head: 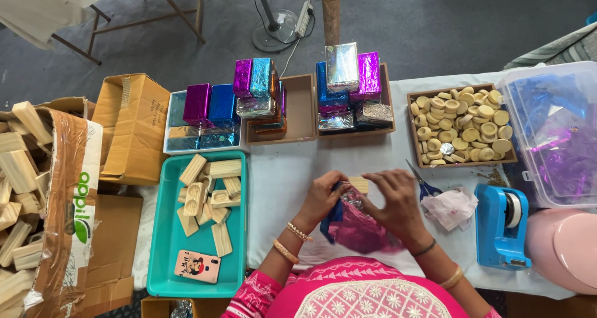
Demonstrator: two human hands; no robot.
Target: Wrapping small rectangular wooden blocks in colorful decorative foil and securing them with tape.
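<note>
The bench (280, 187) under its white cloth is crowded: a big cardboard box of wooden offcuts (25, 187) stands off its left end, a clear plastic tub of blue and purple foil (553, 131) sits at the right, and a teal tray (171, 256) of loose wooden blocks with a phone lies left of the person. Behind are trays of foil-wrapped blocks (351, 88), a wooden tray of small round discs (460, 128) and a blue tape dispenser (502, 224). At the centre, both hands meet over one wooden block (359, 183), half covered in pink and blue foil (357, 228). The left hand (320, 196) has its grip clenched on the foil's left edge; the right hand (395, 203) presses down over the top, grasping foil too. The block lies between them, just ahead of the fingers, its long axis seemingly left to right, though most of it is hidden. Scissors (421, 184) lie just right of the right hand.
</note>
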